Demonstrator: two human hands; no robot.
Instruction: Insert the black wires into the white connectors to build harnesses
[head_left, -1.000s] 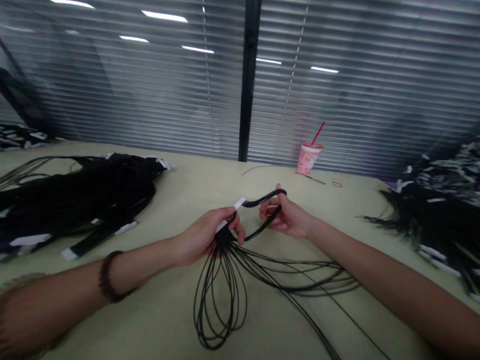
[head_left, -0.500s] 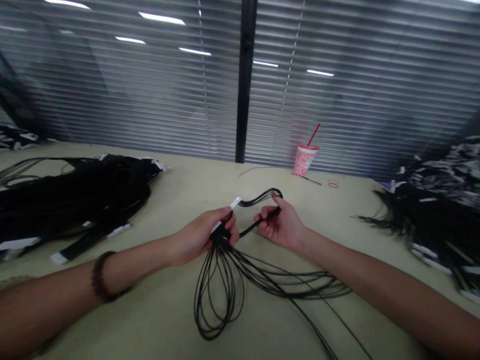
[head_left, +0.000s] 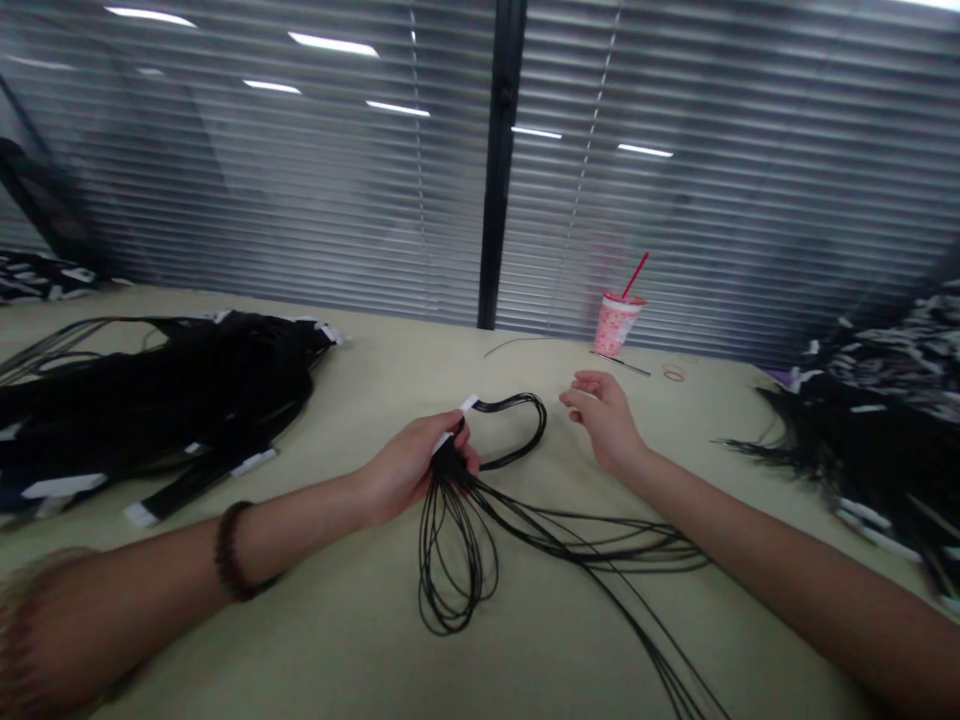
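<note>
Near the middle of the table, my left hand [head_left: 409, 465] is closed round a bundle of thin black cables [head_left: 544, 540]. A white end piece [head_left: 469, 403] pokes out above its fingers. From there one strand group curves to the right as a rounded loop [head_left: 541, 425]. Narrow loops hang below the hand, and several loose strands trail toward the lower right. To the right of the rounded loop, apart from it, my right hand [head_left: 611, 425] is raised with bent fingers and nothing held in them.
A large pile of black cables with white ends [head_left: 172, 390] lies at left. More black cables [head_left: 885, 460] are heaped at right. A pink cup with a red straw [head_left: 619, 325], a pen [head_left: 630, 366] and small rings [head_left: 673, 373] are near the blinds.
My right hand has let go of the cable loop and moved away to the right. The loop now stands out freely from my left hand, which keeps its hold.
</note>
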